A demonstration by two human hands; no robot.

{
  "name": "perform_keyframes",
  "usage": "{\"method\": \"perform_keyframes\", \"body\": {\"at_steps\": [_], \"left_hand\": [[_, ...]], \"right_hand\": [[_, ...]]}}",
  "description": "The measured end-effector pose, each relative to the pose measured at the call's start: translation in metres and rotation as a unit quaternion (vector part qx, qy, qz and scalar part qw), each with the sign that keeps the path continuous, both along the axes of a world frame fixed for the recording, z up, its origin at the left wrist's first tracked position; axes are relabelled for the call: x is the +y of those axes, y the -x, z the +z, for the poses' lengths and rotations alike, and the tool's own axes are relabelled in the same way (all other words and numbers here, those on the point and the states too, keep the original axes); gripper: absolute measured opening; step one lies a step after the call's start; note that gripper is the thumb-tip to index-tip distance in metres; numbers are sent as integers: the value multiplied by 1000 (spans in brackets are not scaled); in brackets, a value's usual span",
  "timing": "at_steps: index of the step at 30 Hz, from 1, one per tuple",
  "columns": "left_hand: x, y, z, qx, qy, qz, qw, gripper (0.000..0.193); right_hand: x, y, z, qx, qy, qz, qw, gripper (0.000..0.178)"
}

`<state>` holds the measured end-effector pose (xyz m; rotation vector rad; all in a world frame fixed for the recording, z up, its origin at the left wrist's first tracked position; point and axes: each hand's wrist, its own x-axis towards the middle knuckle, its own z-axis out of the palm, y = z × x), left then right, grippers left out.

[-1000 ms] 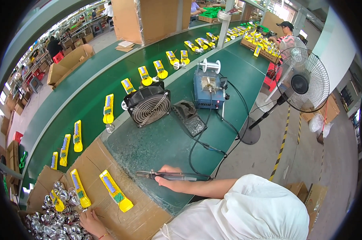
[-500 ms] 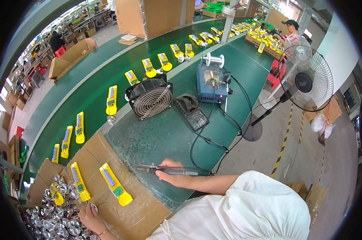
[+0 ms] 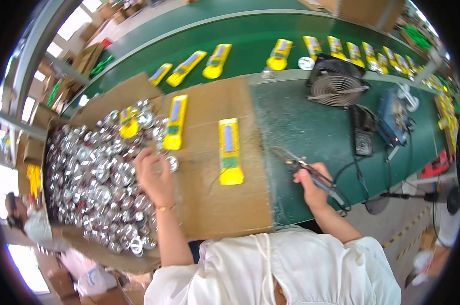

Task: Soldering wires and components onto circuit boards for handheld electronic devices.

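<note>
My right hand (image 3: 314,185) is closed round a soldering iron (image 3: 324,182), its thin metal tip pointing to the far left over the green bench. My left hand (image 3: 154,175) hovers at the right edge of a heap of shiny silver lamp reflectors (image 3: 103,173), thumb and fingers curved but apart. Beside its thumb sits a single silver reflector (image 3: 173,163). Motion blurs the fingers, and I make out nothing between them. On the brown cardboard, between the hands, lies a yellow lamp body (image 3: 231,173) with a blue cell and green circuit board. Another yellow body (image 3: 174,140) lies farther left, by the heap.
More yellow bodies (image 3: 217,61) line the green conveyor (image 3: 250,46) beyond. A black fan (image 3: 336,84), a dark iron stand (image 3: 363,129) and a blue soldering station (image 3: 393,119) occupy the bench's right side. Black cables trail near my right hand. A person (image 3: 37,223) is at far left.
The view has swung left, so bench and conveyor appear farther right. My left hand has lifted slightly by the reflectors. My right hand keeps hold of the soldering iron.
</note>
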<state>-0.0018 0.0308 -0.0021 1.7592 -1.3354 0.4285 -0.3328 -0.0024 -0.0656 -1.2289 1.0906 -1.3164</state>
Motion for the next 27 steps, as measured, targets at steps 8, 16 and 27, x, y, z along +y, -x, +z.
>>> {"method": "perform_keyframes", "body": {"at_steps": [8, 16, 27], "left_hand": [[26, -12, -5, 77, -57, 89, 991, 14], [8, 0, -19, -100, -171, 1, 980, 25], [6, 34, 4, 207, -212, -51, 954, 9]], "right_hand": [[-1, -7, 2, 43, 11, 4, 999, 15], [-3, -4, -2, 34, 17, 3, 999, 11], [4, -1, 9, 52, 20, 13, 998, 17]]}}
